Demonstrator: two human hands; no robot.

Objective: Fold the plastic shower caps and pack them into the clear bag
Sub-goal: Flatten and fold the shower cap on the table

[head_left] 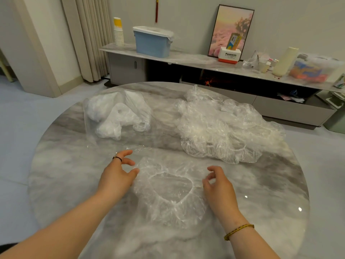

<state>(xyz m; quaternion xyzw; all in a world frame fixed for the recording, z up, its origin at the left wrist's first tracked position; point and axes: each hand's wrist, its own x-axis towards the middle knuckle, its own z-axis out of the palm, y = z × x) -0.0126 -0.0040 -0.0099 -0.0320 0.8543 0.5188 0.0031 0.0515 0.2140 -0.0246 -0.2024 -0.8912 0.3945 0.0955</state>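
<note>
Round table (280, 184) cut off at bottom edge, caps (112, 116) inside clear bag (91, 131) uncountable

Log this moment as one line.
shower cap: spread on table | left hand: open, left edge | right hand: open, right edge | cap pile: far right | clear bag: far left

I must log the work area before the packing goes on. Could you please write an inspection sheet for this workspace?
Surface: round marble table, glossy.
Job's things: one shower cap spread flat between the hands; pile of caps far right; clear bag far left, white caps inside.
Clutter: blue bin, paper cups, box on the low cabinet.
Hands: left hand open, thumb at the cap's edge; right hand loosely curled at the other edge, grip unclear.
Cables: nothing seen.
Surroundings: curtain, framed picture, pale floor.
</note>
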